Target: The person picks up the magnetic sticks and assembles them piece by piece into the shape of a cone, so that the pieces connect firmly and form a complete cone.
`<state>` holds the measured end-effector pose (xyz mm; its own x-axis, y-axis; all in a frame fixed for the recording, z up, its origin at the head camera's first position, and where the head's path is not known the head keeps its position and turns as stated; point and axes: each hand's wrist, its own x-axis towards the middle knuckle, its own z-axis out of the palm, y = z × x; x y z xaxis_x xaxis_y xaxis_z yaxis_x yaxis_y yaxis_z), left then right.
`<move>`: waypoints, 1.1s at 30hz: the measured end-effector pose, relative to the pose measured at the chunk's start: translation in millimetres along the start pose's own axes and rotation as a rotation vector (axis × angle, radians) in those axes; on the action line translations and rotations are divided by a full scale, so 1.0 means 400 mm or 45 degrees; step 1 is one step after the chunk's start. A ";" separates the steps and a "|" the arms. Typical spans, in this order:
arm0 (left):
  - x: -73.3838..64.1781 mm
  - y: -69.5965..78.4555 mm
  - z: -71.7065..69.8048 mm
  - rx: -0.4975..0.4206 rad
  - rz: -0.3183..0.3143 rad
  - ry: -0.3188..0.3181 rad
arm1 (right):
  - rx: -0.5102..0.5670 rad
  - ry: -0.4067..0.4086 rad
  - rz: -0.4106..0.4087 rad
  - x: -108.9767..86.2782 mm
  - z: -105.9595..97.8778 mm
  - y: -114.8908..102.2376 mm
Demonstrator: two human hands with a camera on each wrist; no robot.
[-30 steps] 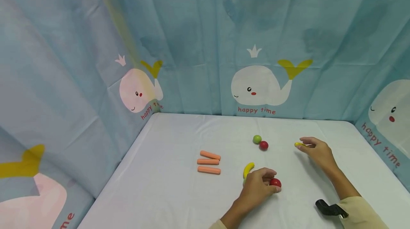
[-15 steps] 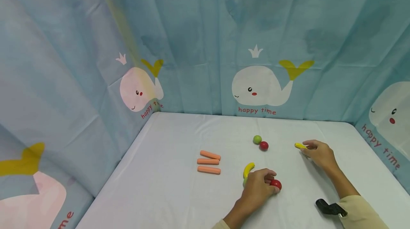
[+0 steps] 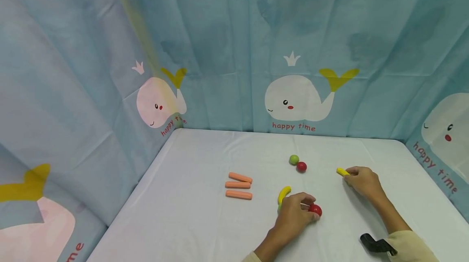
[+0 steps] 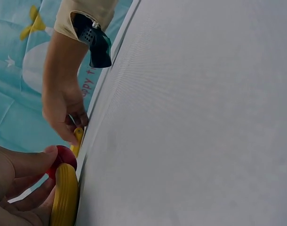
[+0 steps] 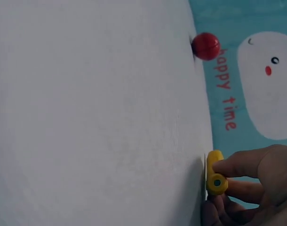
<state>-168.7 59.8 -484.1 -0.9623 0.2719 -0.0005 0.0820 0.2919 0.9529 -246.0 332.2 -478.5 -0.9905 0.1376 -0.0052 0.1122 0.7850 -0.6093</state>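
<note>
My left hand [image 3: 293,213] pinches a small glossy red ball [image 3: 315,211] between thumb and fingers, low over the white table. Just beyond this hand lies a curved yellow toy banana [image 3: 283,194], partly covered by it; in the left wrist view the banana [image 4: 65,195] overlaps the fingers. A bit of green peeks out at the banana's lower end, mostly hidden. Farther right, my right hand [image 3: 364,182] holds a second small yellow toy banana [image 3: 342,171] by fingertips and thumb. The right wrist view shows this piece's round end [image 5: 217,184] facing the camera, close over the cloth.
Three orange sticks [image 3: 238,185] lie side by side left of centre on the white tablecloth [image 3: 198,221]. Toward the back, a green ball [image 3: 294,159] sits against a red ball [image 3: 301,167]. Blue whale-print curtains [image 3: 220,103] enclose the table. A black strap piece [image 3: 377,243] juts from my right sleeve.
My right hand has come slightly nearer and lower, and the yellow toy banana in it has tilted, its far end still pointing left. My left hand has barely moved.
</note>
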 end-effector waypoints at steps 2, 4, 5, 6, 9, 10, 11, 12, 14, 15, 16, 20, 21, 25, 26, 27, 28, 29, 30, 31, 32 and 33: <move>-0.001 0.001 0.001 0.010 -0.005 0.007 | 0.011 -0.010 0.002 -0.009 0.002 -0.005; 0.000 0.002 0.002 0.032 -0.010 0.017 | 0.018 -0.006 -0.005 -0.019 0.005 -0.011; 0.000 0.003 0.003 0.039 -0.012 0.022 | 0.030 -0.009 -0.012 -0.023 0.008 -0.013; 0.000 0.003 0.003 0.049 -0.015 0.026 | 0.041 -0.006 -0.016 -0.029 0.010 -0.017; 0.003 0.003 0.003 0.060 -0.017 0.035 | 0.072 0.002 -0.015 -0.046 0.018 -0.028; 0.004 0.002 0.003 0.055 -0.022 0.033 | 0.087 0.001 -0.011 -0.052 0.021 -0.033; 0.004 0.002 0.002 0.049 -0.026 0.030 | 0.097 -0.003 -0.011 -0.057 0.024 -0.037; 0.005 0.001 0.001 0.042 -0.030 0.026 | 0.109 -0.006 -0.005 -0.063 0.026 -0.042; 0.006 -0.001 0.000 0.020 -0.043 0.018 | 0.144 -0.032 0.002 -0.073 0.031 -0.051; 0.006 -0.002 0.000 0.012 -0.050 0.014 | 0.164 -0.047 0.004 -0.078 0.034 -0.056; 0.007 -0.003 -0.001 0.010 -0.047 0.010 | 0.186 -0.061 0.005 -0.083 0.036 -0.060; 0.009 -0.004 0.000 0.011 -0.022 0.017 | 0.269 -0.108 0.010 -0.103 0.046 -0.080; 0.009 -0.004 0.000 0.014 -0.008 0.021 | 0.290 -0.115 0.011 -0.107 0.049 -0.085; 0.012 -0.005 -0.002 0.012 0.031 0.025 | 0.354 -0.140 0.013 -0.121 0.059 -0.100; 0.012 -0.006 -0.003 0.011 0.039 0.025 | 0.363 -0.145 0.014 -0.124 0.062 -0.103; 0.012 -0.006 -0.003 0.015 0.044 0.025 | 0.374 -0.149 0.015 -0.126 0.065 -0.106; 0.012 -0.006 -0.003 0.016 0.046 0.025 | 0.380 -0.155 0.021 -0.129 0.068 -0.108; 0.012 -0.007 -0.003 0.020 0.050 0.025 | 0.386 -0.161 0.029 -0.132 0.071 -0.111; 0.012 -0.007 -0.003 0.015 0.051 0.024 | 0.389 -0.166 0.037 -0.135 0.075 -0.115; 0.012 -0.007 -0.002 0.013 0.051 0.025 | 0.387 -0.171 0.040 -0.138 0.078 -0.117; 0.011 -0.008 -0.002 0.007 0.051 0.026 | 0.386 -0.175 0.043 -0.141 0.081 -0.120; 0.011 -0.008 -0.001 0.005 0.051 0.027 | 0.385 -0.179 0.045 -0.143 0.084 -0.124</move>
<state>-173.4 59.6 -487.2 -0.9635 0.2641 0.0436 0.1211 0.2846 0.9510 -197.5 265.2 -474.6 -0.9900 0.0604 -0.1274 0.1392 0.5633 -0.8144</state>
